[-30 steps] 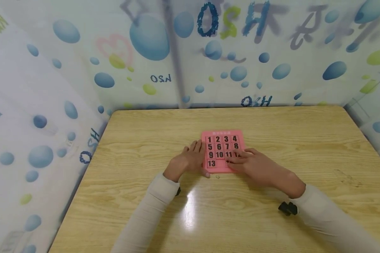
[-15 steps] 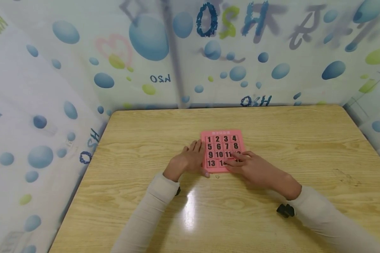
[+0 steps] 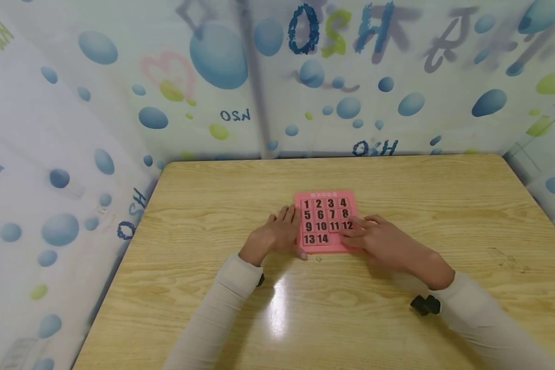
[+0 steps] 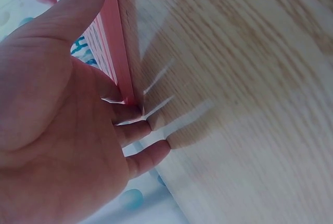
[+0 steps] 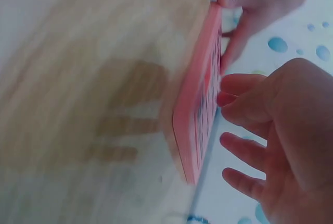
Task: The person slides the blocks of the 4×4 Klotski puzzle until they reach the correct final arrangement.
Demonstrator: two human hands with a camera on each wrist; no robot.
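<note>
A pink number sliding puzzle (image 3: 319, 249) lies flat on the wooden table. Its tiles read 1 to 12 in three rows, then 13 and the 14 tile (image 3: 322, 238), with a gap right of the 14. Beyond the gap, the lower right corner is covered by fingers. My left hand (image 3: 282, 232) rests along the puzzle's left side, its fingers extended and its thumb by the near left corner. Over the right side reaches my right hand (image 3: 388, 246), fingertips at the bottom row. In the right wrist view its loosely bent fingers (image 5: 244, 151) hover close to the puzzle's face (image 5: 208, 99).
The wooden table (image 3: 203, 216) extends around the puzzle on every side. Behind it and at the left stand wall sheets (image 3: 277, 92) printed with blue and green dots. A black wrist device (image 3: 425, 305) hangs under the right sleeve.
The 14 tile now sits beside 13, where a gap was a second ago. My right hand shifted left over the bottom row, then drew back right. The left hand stays put.
</note>
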